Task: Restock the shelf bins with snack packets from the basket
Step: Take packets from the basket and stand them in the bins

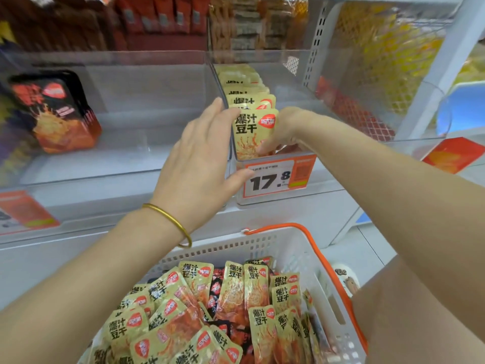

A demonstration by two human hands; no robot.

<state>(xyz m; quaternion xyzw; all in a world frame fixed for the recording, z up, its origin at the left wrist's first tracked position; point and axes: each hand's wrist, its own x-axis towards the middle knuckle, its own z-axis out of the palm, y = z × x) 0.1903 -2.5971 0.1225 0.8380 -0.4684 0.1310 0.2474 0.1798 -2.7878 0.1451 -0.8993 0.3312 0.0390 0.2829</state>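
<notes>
Hands meet at a clear bin point(262, 59) on the shelf point(288, 219). The left hand point(199, 156) lies open with straight fingers point(215, 106) against the bin's left wall, its thumb touching the price tag point(275, 177) on the front edge; a gold bangle point(168, 219) circles its wrist. The right hand point(283, 130) reaches in from the right, fingers curled round the front packet point(252, 132), which stands upright at the bin's front, just behind the tag. More yellow packets stand in a row behind it. To the left, a wider bin point(118, 101) holds a few dark packets point(55, 111) leaning at its left side. Below the shelf's front edge sits a white basket point(301, 258) with an orange handle point(315, 248), holding a loose heap of yellow packets point(199, 311) and some darker ones.
</notes>
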